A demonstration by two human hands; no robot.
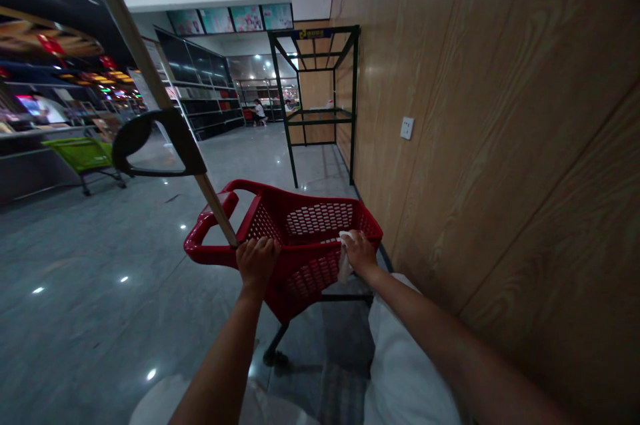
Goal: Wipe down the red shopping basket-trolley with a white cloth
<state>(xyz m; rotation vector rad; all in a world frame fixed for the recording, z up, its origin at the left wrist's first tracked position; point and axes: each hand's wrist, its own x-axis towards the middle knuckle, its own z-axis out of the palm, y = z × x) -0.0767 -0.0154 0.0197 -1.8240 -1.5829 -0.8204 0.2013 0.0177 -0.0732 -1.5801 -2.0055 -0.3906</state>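
Observation:
A red plastic shopping cart (310, 245) with a mesh basket stands right in front of me on dark wheels. My left hand (257, 264) grips the near rim of the cart, around the lower end of a long wooden pole (141, 58). The pole leans up and away to the top left, and a black looped plastic fitting (160, 142) sits partway along it. My right hand (360, 253) rests on the cart's right rim, pinching a crumpled white cloth (344, 258) that hangs into the basket.
A wood-panelled wall (500, 145) with a white socket (407, 128) runs close along the right. Ahead stands a dark green metal shelf frame (313, 98). A green cart (80, 155) is at the left, and a person (259, 112) is far off by the shelves.

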